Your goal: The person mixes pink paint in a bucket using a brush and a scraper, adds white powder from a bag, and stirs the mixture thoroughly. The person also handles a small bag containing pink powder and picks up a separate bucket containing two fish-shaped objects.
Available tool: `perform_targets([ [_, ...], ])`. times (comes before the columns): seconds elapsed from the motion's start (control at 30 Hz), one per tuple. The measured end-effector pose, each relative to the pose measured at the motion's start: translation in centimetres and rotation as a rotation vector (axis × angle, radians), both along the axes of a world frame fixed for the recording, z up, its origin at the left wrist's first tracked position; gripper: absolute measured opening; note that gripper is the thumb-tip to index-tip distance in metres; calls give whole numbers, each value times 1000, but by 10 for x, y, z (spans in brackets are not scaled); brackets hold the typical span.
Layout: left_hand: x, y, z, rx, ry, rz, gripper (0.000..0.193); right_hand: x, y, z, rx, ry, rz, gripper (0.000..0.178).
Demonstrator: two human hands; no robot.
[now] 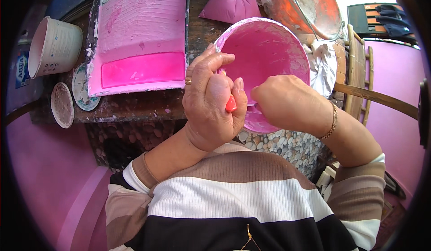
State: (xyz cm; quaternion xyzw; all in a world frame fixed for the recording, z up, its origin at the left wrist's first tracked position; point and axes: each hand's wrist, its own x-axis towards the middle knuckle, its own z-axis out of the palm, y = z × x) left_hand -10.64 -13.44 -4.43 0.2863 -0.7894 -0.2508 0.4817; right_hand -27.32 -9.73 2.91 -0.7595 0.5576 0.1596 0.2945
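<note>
Nearest, ribbed knit of a striped top (233,201) in brown, white and black. Just ahead, left hand (202,93), fingers closed round a smooth red piece (230,103), only its rounded end showing near the thumb. To its right, right hand (292,100) balled, fingers curled under; cannot tell whether gripping anything. Behind both, a round bucket (265,44), pink-coated inside, with a pale crusted rim. On the paint-spotted wooden table (130,107) to the left, two flat round lids (63,106), then a ridged paint tray (141,22) with a glossy pool of pink paint (143,73). Farther left, a white plastic tub (63,46). Beyond the round bucket, crumpled white cloth (322,64), a bulging plastic bag (231,4) of pink and a scuffed orange bucket (310,8) with a wire handle.
</note>
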Motion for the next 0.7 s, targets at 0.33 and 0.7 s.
perform_targets([
  [0.33,0,-3,-7,-22,21,-8,10,-3,6,-1,42,-42,-203,15],
  [0.7,1,-3,0,9,24,-12,13,-2,-10,36,-146,63,136,14],
])
